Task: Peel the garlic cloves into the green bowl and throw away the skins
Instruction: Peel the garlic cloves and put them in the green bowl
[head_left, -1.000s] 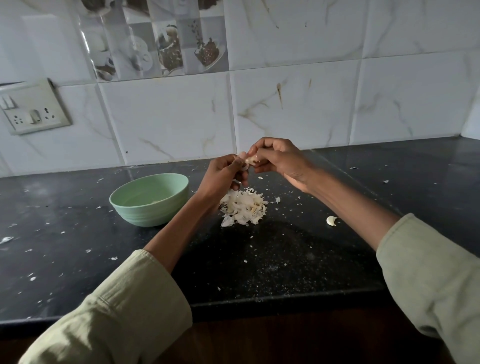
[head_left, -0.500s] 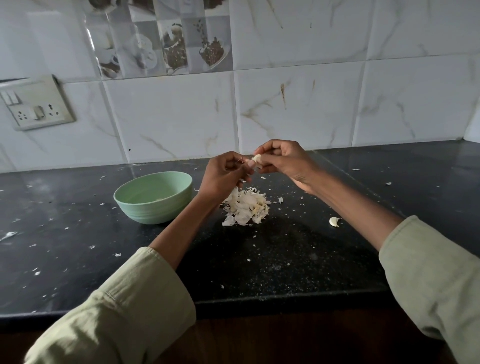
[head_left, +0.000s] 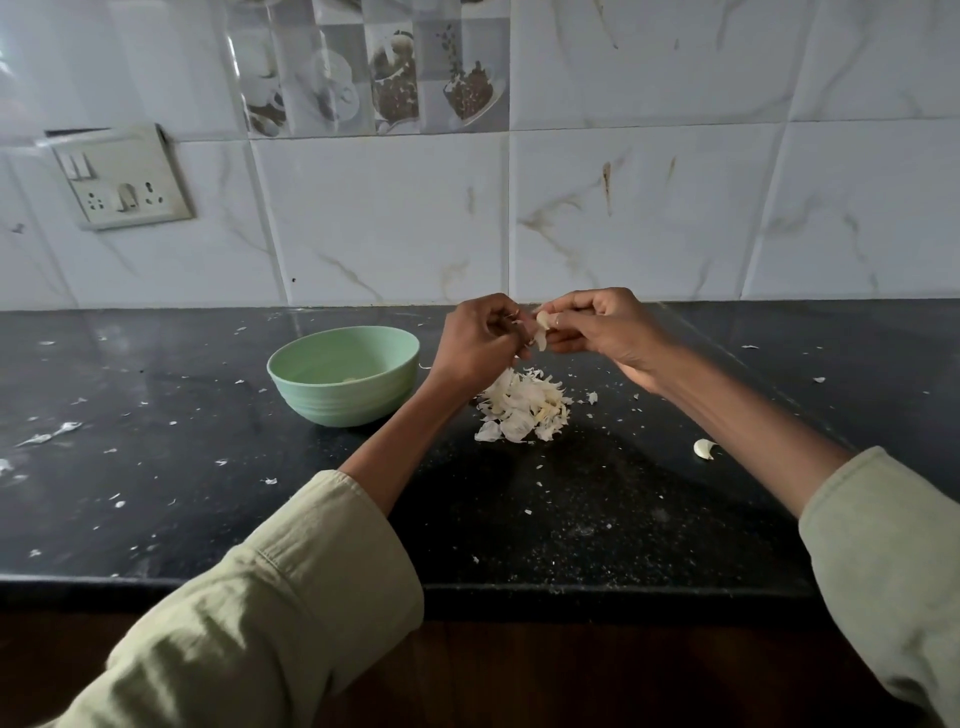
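green bowl (head_left: 344, 375) left, skin pile (head_left: 522, 407) centre, counter (head_left: 156, 493) front open

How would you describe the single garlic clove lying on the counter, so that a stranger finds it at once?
Start at the black counter and find the pile of skins in its middle. Look right of the pile, just beside the right forearm: the clove lies there alone. It is one plump, curved piece, far bigger than the thin flakes scattered around.
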